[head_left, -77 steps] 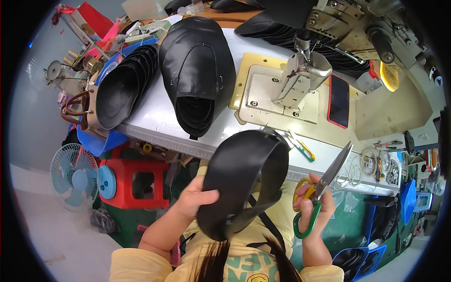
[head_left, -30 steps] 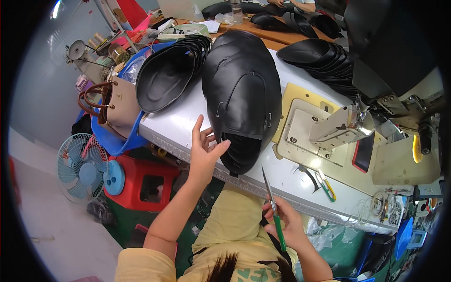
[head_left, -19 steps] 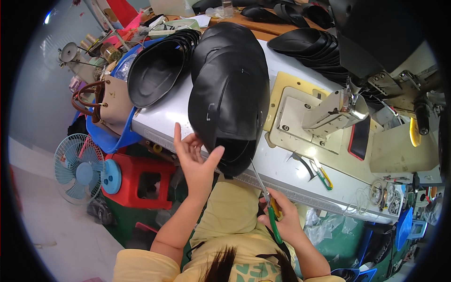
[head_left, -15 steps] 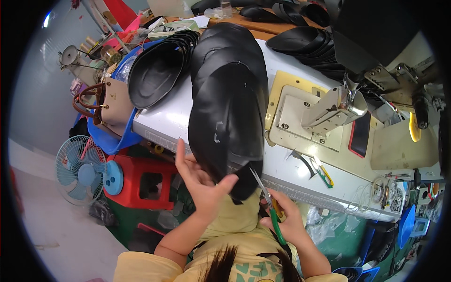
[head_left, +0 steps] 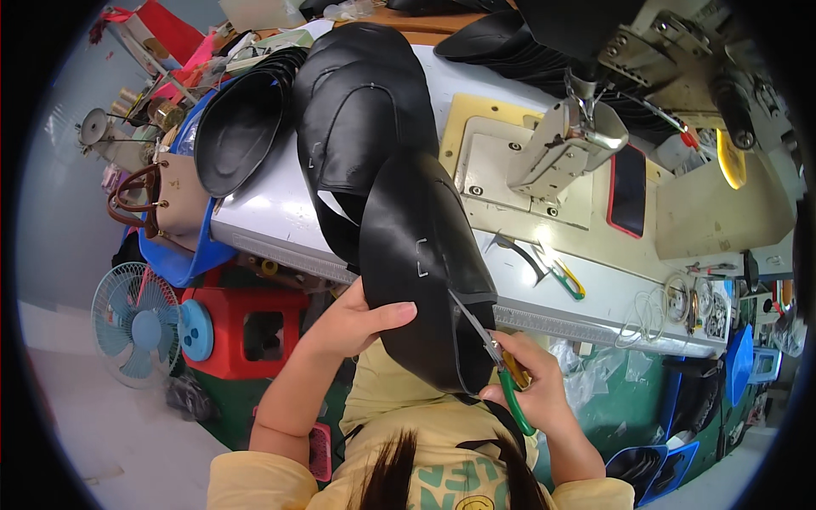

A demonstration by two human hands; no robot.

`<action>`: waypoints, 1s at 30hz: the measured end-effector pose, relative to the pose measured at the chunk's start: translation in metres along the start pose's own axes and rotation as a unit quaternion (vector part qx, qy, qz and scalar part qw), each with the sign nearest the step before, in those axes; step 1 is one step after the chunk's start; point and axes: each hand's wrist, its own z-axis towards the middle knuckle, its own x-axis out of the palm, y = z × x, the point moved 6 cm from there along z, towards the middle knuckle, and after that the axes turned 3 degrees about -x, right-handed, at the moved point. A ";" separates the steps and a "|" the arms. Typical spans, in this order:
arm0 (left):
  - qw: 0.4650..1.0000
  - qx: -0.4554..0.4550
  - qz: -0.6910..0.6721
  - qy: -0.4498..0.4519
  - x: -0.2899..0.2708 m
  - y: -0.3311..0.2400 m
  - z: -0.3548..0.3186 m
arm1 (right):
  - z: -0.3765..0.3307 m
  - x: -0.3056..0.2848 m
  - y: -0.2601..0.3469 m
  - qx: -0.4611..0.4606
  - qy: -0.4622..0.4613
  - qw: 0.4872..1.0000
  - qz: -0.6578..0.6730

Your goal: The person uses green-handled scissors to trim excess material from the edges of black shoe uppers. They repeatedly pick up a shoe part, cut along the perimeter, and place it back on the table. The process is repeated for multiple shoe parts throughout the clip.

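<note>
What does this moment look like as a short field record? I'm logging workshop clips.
left hand: left hand holds the black leather piece at its lower edge
right hand: right hand holds green-handled scissors, blades against the piece
behind: stack of black pieces on the white table
right of it: sewing machine

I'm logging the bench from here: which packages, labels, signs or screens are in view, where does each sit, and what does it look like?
Phone: flat on the sewing table right of the machine head, dark screen, red edge, rectangular.
Clear plastic bags: hanging under the table's front edge, crumpled, see-through.
No signs or labels can be made out.
</note>
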 end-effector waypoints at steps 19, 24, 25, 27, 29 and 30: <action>0.973 0.168 0.137 -0.082 0.061 0.024 0.028 | -0.053 -0.010 -0.034 0.136 -0.059 0.942 0.301; 0.975 0.162 0.120 -0.094 0.059 0.028 0.027 | -0.054 -0.009 -0.033 0.134 -0.087 0.941 0.297; 0.975 0.161 0.122 -0.097 0.058 0.028 0.026 | -0.054 -0.011 -0.032 0.132 -0.083 0.950 0.272; 0.973 0.165 0.129 -0.094 0.059 0.028 0.025 | -0.055 -0.017 -0.032 0.128 -0.078 0.964 0.220; 0.971 0.174 0.140 -0.082 0.059 0.028 0.023 | -0.054 -0.020 -0.030 0.104 -0.080 0.972 0.196; 0.975 0.165 0.130 -0.078 0.059 0.029 0.023 | -0.053 -0.022 -0.029 0.092 -0.081 0.975 0.184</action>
